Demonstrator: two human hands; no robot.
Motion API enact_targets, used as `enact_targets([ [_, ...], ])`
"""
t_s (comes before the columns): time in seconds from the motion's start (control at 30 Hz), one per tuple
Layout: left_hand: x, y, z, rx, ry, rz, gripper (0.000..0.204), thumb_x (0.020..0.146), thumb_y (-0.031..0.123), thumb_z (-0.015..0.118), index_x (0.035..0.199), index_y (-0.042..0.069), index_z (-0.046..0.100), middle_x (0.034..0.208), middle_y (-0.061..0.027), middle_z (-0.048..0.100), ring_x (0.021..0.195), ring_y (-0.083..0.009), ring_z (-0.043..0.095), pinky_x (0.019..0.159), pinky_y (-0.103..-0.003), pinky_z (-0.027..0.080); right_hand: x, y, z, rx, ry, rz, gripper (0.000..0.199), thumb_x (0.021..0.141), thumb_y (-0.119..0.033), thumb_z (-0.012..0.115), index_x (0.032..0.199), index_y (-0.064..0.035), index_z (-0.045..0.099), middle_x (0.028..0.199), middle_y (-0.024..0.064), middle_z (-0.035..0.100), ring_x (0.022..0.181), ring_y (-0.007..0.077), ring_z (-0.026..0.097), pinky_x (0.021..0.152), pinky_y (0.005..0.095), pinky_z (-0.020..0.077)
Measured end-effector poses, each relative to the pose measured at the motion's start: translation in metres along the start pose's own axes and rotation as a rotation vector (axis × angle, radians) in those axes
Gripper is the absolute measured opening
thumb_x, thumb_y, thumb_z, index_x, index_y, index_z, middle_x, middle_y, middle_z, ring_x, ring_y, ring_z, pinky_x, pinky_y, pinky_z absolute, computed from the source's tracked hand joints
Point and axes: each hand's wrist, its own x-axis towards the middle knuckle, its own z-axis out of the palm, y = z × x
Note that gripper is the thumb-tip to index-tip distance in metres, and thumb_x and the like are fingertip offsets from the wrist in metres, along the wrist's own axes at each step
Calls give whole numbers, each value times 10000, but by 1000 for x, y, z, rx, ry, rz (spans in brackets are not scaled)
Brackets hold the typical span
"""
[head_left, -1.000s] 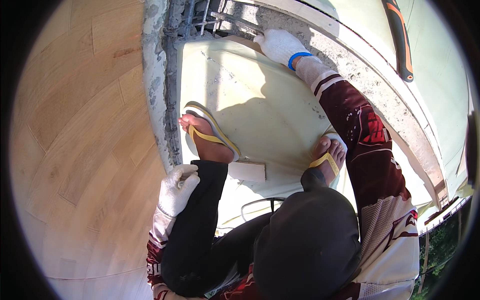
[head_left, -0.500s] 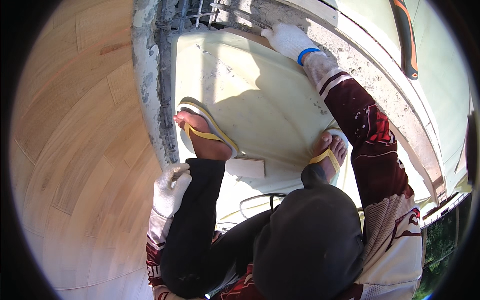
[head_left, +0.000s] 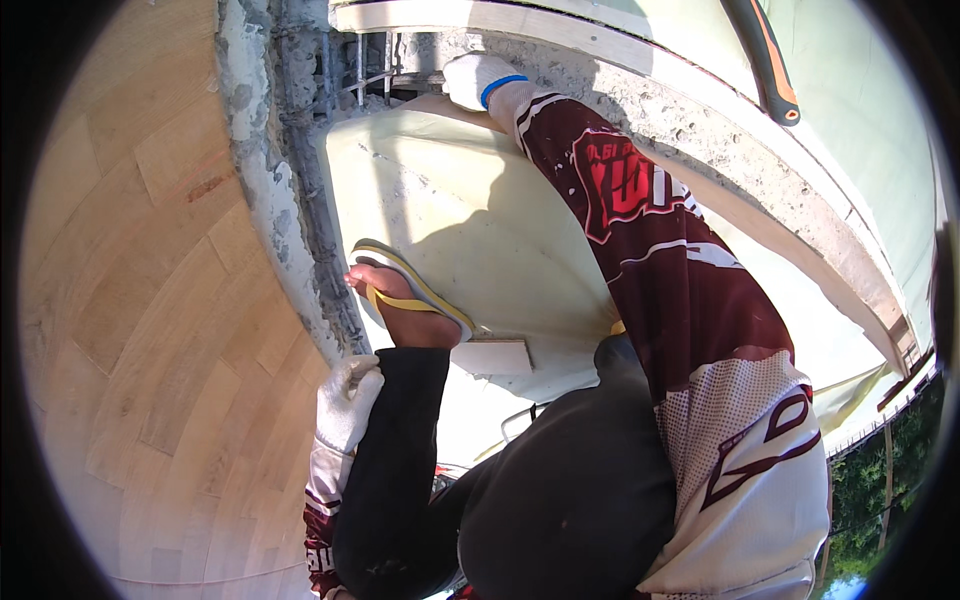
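My right hand (head_left: 476, 81), in a white knit glove with a blue cuff, is stretched far forward to the rough concrete edge. It lies next to a dark metal bar (head_left: 420, 78) and the steel rebar (head_left: 361, 72). Its fingertips are hidden beneath the hand, so I cannot see whether it grips the bar. My left hand (head_left: 346, 402), also gloved, rests beside the hem of my black trouser leg (head_left: 408, 400). Its fingers are curled in, and whatever they may hold is hidden.
Pale yellow sheeting (head_left: 455, 180) lies under my sandalled foot (head_left: 395, 300). Wood-look planks (head_left: 170, 330) curve along the left, bordered by a broken concrete strip (head_left: 265, 170). A pale board edge (head_left: 560, 25) runs along the far side. A black-and-orange tool handle (head_left: 768, 70) lies far right.
My right hand has moved left along the concrete edge toward the rebar, its sleeve now covering my right foot. The view has shifted somewhat. My left hand stays by the trouser hem.
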Motion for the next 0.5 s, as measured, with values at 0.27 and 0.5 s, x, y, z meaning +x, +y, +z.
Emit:
enact_targets([
  [0.27,-1,-13,-1,-19,26,-90,250,961,106,715,1185,-3,724,1005,-88,757,938,-147,710,882,-304,559,-42,16,6,202,-21,251,369,1010,-292,564,1164,-10,744,1162,265,735,1120,435,699,958,522,560],
  [0.5,-4,3,4,-34,-14,-70,252,962,112,720,1183,-8,725,1024,-93,758,951,-145,706,908,-313,554,-38,15,-25,-122,-153,25,391,1012,-296,537,1153,25,710,1141,282,729,1100,453,696,961,542,552],
])
